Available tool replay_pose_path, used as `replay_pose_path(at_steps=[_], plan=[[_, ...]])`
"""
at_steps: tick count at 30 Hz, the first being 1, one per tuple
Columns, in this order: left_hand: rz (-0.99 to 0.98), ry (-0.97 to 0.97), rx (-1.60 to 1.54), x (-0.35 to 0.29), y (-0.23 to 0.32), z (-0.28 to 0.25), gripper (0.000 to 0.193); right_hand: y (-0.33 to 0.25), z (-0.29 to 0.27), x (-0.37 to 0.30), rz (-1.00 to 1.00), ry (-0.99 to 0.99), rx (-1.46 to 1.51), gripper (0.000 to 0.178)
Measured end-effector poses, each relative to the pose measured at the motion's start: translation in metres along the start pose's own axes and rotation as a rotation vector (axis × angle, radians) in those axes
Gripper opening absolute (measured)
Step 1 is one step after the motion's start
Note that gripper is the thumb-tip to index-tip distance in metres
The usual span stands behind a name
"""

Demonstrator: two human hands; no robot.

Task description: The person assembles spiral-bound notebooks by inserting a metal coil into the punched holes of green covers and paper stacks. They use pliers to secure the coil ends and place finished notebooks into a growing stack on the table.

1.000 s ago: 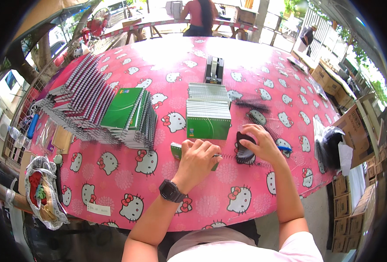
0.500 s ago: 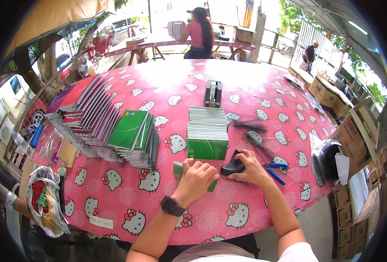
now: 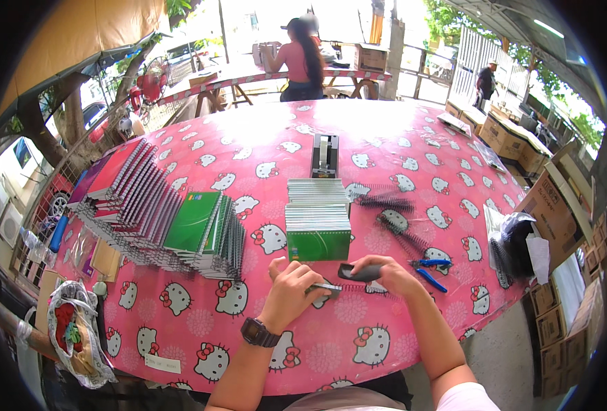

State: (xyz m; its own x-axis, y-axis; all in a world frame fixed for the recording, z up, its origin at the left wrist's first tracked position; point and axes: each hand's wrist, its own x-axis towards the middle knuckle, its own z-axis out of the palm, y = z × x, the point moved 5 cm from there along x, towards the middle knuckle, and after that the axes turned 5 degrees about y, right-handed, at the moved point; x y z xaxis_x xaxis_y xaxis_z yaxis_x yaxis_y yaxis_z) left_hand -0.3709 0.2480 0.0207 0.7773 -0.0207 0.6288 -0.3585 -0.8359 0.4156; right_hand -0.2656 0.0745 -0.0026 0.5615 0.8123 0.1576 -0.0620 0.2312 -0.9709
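My left hand (image 3: pixel 289 294), with a dark watch on its wrist, is closed around a small notebook (image 3: pixel 325 290) just above the table, its page edges and a bit of dark cover showing by the fingers. My right hand (image 3: pixel 391 272) grips a smooth black hand-sized object (image 3: pixel 361 272), its kind unclear. A thin wire coil (image 3: pixel 365 288) seems to run from the notebook toward the right hand. Just beyond stands a row of green-covered notebooks (image 3: pixel 318 245), page edges up. Blue-handled pliers (image 3: pixel 432 272) lie right of my right hand.
Spiral-bound notebooks (image 3: pixel 139 198) are piled at the left, green ones (image 3: pixel 194 222) nearest. Loose dark coils (image 3: pixel 402 233) lie right of the row. A black dispenser-like device (image 3: pixel 324 156) stands behind it. Cardboard boxes (image 3: pixel 550 212) line the right side. Two people are farther off.
My right hand has lifted and tilted the black object. The notebook in my left hand has tipped up, so its edge shows now. The view has shifted slightly.
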Motion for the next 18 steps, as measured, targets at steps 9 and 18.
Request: replay_pose_path(at_steps=[9,18], plan=[[-0.014,0.065,0.017,-0.001,0.001,0.005,0.022,0.012,0.004,0.000,0.065,0.030,0.030,0.054],[-0.066,0.050,-0.061,-0.002,-0.002,0.005,0.031,0.014,-0.001,0.003,0.167,0.048,-0.240,0.054]])
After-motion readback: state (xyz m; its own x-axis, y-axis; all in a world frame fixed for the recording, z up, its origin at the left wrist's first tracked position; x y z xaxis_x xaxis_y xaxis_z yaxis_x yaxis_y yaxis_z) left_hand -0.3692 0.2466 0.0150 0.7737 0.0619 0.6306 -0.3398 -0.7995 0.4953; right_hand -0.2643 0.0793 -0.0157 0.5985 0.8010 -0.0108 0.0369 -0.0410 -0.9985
